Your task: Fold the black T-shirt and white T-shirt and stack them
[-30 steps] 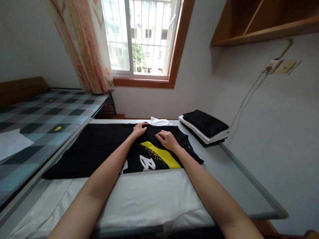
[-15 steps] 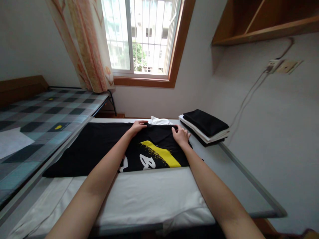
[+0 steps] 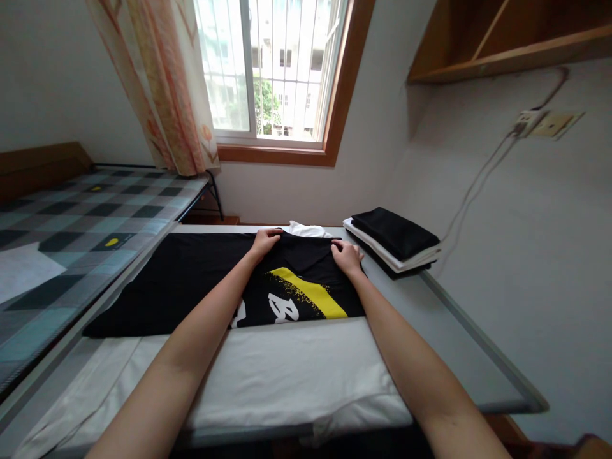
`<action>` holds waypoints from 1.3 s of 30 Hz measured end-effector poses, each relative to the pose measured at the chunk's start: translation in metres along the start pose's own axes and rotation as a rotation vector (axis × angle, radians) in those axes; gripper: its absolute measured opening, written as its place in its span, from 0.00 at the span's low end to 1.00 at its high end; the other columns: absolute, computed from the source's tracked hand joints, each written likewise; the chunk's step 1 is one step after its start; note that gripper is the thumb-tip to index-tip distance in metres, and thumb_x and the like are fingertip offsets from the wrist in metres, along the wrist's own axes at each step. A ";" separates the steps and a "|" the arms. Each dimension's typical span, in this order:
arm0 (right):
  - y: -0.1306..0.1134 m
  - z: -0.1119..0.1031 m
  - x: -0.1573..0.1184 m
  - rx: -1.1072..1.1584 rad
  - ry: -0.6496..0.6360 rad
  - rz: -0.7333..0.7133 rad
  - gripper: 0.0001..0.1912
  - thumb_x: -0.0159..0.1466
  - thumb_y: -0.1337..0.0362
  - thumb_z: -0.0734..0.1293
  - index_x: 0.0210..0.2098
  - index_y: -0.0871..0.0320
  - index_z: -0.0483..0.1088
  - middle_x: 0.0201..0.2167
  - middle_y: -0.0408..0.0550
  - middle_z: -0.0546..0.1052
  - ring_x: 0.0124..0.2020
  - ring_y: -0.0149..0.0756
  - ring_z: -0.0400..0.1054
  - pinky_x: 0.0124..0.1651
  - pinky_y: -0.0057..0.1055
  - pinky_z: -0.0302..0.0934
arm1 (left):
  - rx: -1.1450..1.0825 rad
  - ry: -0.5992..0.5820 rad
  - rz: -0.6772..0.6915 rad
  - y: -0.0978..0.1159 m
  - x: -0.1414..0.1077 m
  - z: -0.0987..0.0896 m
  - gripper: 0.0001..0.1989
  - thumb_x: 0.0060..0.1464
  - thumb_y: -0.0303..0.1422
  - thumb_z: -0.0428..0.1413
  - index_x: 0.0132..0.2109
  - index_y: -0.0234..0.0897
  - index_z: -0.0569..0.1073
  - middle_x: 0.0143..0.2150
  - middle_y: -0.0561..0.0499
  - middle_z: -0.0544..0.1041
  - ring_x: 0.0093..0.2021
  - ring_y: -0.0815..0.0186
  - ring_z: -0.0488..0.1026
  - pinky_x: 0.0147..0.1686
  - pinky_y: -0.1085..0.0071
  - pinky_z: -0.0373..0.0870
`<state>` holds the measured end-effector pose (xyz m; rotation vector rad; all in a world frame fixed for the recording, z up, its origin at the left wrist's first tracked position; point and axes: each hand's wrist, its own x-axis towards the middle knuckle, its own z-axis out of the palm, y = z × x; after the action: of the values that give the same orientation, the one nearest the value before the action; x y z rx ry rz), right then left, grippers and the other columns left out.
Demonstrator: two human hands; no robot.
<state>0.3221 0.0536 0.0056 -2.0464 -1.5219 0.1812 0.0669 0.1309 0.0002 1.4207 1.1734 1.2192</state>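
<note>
A black T-shirt (image 3: 157,280) with a yellow stripe and white lettering lies folded lengthwise across the table. At its far edge, near the middle, my left hand (image 3: 266,242) is closed on the fabric, fingers pointing right. Further right along that edge, my right hand (image 3: 347,256) grips the shirt with its fingers curled over; the fingertips are partly hidden. Under the shirt, a white cloth (image 3: 301,376) spreads toward me, and a bit of white fabric (image 3: 308,229) shows beyond the far edge.
To the right, a stack of folded black and white clothes (image 3: 394,236) sits on the table (image 3: 459,344). A bed with a checked mattress (image 3: 119,210) stands at the left, bearing a white paper (image 3: 26,271). A shelf (image 3: 516,48) and plugged-in cord (image 3: 478,175) are on the right wall.
My left fingers have closed onto the shirt's far edge, where they were more stretched out. A bit of that edge is now raised slightly. My right hand has barely shifted.
</note>
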 end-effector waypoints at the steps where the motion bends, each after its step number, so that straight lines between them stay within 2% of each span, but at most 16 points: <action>1: 0.000 0.000 0.001 0.001 0.003 -0.002 0.19 0.65 0.59 0.61 0.53 0.50 0.75 0.56 0.50 0.74 0.56 0.53 0.61 0.57 0.52 0.54 | -0.005 0.007 0.003 -0.001 0.001 -0.001 0.14 0.42 0.26 0.59 0.39 0.35 0.82 0.46 0.45 0.82 0.50 0.57 0.76 0.56 0.61 0.68; 7: 0.001 0.001 0.003 0.007 -0.024 -0.004 0.23 0.65 0.60 0.61 0.59 0.51 0.70 0.61 0.50 0.69 0.58 0.53 0.61 0.59 0.52 0.55 | -0.058 0.011 -0.030 -0.004 0.003 -0.006 0.19 0.42 0.25 0.58 0.44 0.32 0.81 0.45 0.43 0.82 0.47 0.58 0.78 0.52 0.61 0.72; 11: 0.002 0.001 0.002 -0.015 -0.040 -0.028 0.26 0.65 0.57 0.61 0.62 0.49 0.66 0.56 0.49 0.74 0.57 0.52 0.63 0.59 0.51 0.54 | -0.096 -0.051 -0.072 0.000 0.002 -0.011 0.22 0.42 0.28 0.60 0.49 0.32 0.79 0.47 0.40 0.81 0.45 0.59 0.78 0.48 0.63 0.74; 14: 0.001 0.001 0.001 -0.031 -0.064 -0.035 0.25 0.66 0.56 0.61 0.61 0.48 0.67 0.54 0.47 0.76 0.57 0.51 0.64 0.59 0.50 0.53 | 0.045 -0.085 -0.032 0.004 0.001 -0.011 0.20 0.44 0.29 0.61 0.47 0.32 0.79 0.45 0.42 0.81 0.45 0.59 0.78 0.47 0.64 0.73; 19: 0.000 0.001 0.001 -0.037 -0.053 -0.024 0.25 0.65 0.57 0.61 0.60 0.51 0.69 0.58 0.50 0.73 0.58 0.52 0.62 0.60 0.50 0.52 | 0.295 -0.063 0.044 0.006 0.001 -0.007 0.14 0.44 0.24 0.59 0.41 0.32 0.80 0.40 0.44 0.82 0.43 0.60 0.77 0.48 0.64 0.73; 22: 0.000 0.000 0.000 -0.012 -0.052 -0.053 0.24 0.65 0.56 0.62 0.60 0.48 0.69 0.52 0.49 0.77 0.55 0.52 0.64 0.58 0.50 0.54 | 0.344 -0.045 0.062 0.008 0.001 -0.005 0.12 0.43 0.24 0.59 0.38 0.34 0.81 0.41 0.45 0.82 0.45 0.59 0.76 0.51 0.63 0.71; 25: -0.003 -0.001 -0.002 0.025 -0.057 -0.121 0.21 0.64 0.55 0.63 0.55 0.48 0.73 0.43 0.48 0.80 0.51 0.50 0.67 0.56 0.49 0.54 | 0.381 -0.050 0.063 0.010 0.000 -0.005 0.10 0.44 0.26 0.61 0.38 0.34 0.81 0.41 0.45 0.81 0.47 0.58 0.76 0.51 0.64 0.70; 30: -0.009 0.000 -0.006 0.109 -0.092 -0.223 0.19 0.64 0.54 0.64 0.52 0.49 0.75 0.37 0.46 0.80 0.45 0.45 0.71 0.56 0.49 0.53 | 0.398 -0.085 0.023 0.015 -0.001 -0.011 0.16 0.43 0.29 0.65 0.42 0.33 0.80 0.36 0.46 0.80 0.38 0.62 0.76 0.42 0.67 0.73; 34: -0.013 -0.002 -0.010 0.168 -0.159 -0.307 0.18 0.64 0.53 0.65 0.51 0.49 0.76 0.35 0.45 0.81 0.42 0.43 0.73 0.55 0.47 0.55 | 0.314 -0.173 -0.005 0.018 -0.002 -0.015 0.19 0.45 0.29 0.65 0.47 0.32 0.79 0.32 0.49 0.78 0.28 0.69 0.72 0.34 0.70 0.73; 37: -0.016 -0.004 -0.013 0.193 -0.223 -0.365 0.14 0.64 0.53 0.67 0.44 0.50 0.79 0.36 0.45 0.82 0.43 0.43 0.74 0.56 0.46 0.56 | 0.225 -0.213 -0.059 0.019 -0.003 -0.013 0.18 0.46 0.26 0.63 0.47 0.31 0.78 0.28 0.52 0.75 0.22 0.73 0.69 0.28 0.73 0.71; 39: -0.017 -0.005 -0.014 0.232 -0.275 -0.396 0.12 0.63 0.55 0.68 0.40 0.50 0.81 0.39 0.46 0.82 0.45 0.44 0.74 0.57 0.45 0.58 | 0.206 -0.189 -0.084 0.020 -0.005 -0.010 0.16 0.46 0.23 0.62 0.46 0.31 0.78 0.27 0.52 0.74 0.21 0.74 0.68 0.26 0.74 0.71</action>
<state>0.3053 0.0424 0.0154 -1.5525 -1.9386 0.4739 0.0586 0.1239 0.0199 1.5847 1.2398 0.9044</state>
